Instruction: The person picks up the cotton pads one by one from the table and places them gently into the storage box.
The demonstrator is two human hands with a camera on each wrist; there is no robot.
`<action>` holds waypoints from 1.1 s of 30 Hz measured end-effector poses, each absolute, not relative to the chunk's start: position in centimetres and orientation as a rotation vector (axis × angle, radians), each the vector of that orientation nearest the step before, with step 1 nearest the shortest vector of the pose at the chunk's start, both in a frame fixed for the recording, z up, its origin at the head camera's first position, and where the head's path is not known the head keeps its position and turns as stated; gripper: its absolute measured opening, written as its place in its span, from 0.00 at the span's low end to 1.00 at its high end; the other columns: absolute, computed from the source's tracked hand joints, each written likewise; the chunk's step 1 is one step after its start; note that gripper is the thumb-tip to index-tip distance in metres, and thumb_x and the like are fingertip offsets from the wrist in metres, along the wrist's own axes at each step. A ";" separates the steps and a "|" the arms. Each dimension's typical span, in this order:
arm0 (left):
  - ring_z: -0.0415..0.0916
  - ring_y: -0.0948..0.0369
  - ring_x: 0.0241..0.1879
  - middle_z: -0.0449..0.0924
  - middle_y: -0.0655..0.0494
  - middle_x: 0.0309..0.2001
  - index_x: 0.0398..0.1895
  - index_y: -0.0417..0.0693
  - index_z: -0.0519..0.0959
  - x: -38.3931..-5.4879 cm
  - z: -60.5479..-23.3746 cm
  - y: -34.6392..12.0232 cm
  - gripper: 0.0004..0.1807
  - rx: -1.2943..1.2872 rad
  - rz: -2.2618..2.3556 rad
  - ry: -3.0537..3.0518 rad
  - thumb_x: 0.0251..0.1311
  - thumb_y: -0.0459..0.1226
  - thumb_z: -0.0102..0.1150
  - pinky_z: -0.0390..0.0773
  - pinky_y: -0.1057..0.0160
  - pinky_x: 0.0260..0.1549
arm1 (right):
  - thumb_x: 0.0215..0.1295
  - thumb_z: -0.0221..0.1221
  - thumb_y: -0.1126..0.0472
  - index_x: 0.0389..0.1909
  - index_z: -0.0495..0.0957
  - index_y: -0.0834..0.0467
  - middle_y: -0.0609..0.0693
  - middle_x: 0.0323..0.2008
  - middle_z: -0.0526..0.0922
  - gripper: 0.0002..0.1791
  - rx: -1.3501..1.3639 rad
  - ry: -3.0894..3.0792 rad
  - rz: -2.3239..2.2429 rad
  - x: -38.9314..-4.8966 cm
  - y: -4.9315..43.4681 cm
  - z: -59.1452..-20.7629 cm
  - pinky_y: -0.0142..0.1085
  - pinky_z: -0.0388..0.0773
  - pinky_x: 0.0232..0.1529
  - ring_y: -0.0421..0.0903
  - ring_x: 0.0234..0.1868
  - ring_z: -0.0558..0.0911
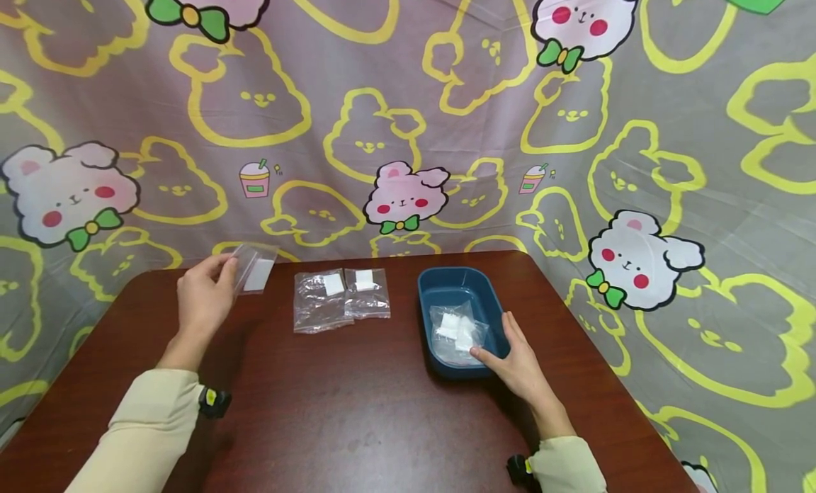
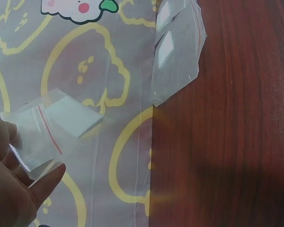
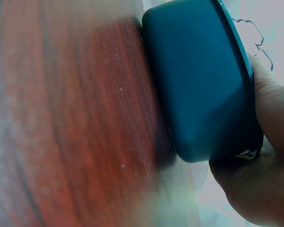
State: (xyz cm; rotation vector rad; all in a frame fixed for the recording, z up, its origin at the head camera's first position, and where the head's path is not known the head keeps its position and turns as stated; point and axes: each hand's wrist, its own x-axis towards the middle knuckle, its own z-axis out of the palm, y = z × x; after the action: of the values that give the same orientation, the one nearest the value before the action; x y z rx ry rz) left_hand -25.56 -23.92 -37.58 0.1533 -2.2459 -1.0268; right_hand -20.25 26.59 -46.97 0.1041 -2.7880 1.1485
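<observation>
My left hand (image 1: 206, 292) pinches a small clear zip-lock bag (image 1: 246, 253) by its top, raised above the far left part of the table. A white rectangular piece (image 2: 75, 115) shows inside that bag, and a red line runs along its seal in the left wrist view. On the right, my right hand (image 1: 519, 362) grips the near right corner of a dark blue plastic bin (image 1: 428, 335), thumb over the rim and fingers along the outer side. Inside the bin lie clear bags (image 1: 460, 310) with white pieces, overlapping near its front end.
Two more clear zip-lock bags, a left one (image 1: 314, 310) and a right one (image 1: 378, 303), lie side by side on the brown wooden table (image 1: 357, 408), each with a white piece. A cartoon-printed cloth (image 1: 472, 139) hangs behind the table and along its right side.
</observation>
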 end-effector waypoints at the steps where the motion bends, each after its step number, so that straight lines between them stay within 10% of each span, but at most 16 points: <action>1: 0.77 0.50 0.41 0.82 0.43 0.42 0.47 0.43 0.81 -25.5 -37.6 -23.9 0.17 0.155 -1.027 -2.243 0.65 0.44 0.51 0.71 0.53 0.42 | 0.47 0.62 0.32 0.72 0.41 0.59 0.56 0.72 0.41 0.61 0.107 -2.787 1.149 -20.2 26.6 -47.0 0.56 0.50 0.65 0.56 0.71 0.46; 33: 0.79 0.52 0.34 0.84 0.49 0.38 0.43 0.47 0.83 -27.0 -40.7 -16.6 0.12 0.012 -1.110 -2.250 0.64 0.42 0.54 0.73 0.51 0.34 | 0.46 0.63 0.33 0.72 0.42 0.60 0.56 0.72 0.41 0.62 0.110 -2.764 1.172 -20.4 26.7 -47.3 0.56 0.50 0.65 0.56 0.71 0.46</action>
State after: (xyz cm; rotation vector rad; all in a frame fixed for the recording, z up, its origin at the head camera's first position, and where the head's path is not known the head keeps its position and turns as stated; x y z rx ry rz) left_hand -27.02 -16.57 -40.72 0.0116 -2.2499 -1.1098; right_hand -20.36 26.65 -47.34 0.1099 -2.7642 1.1722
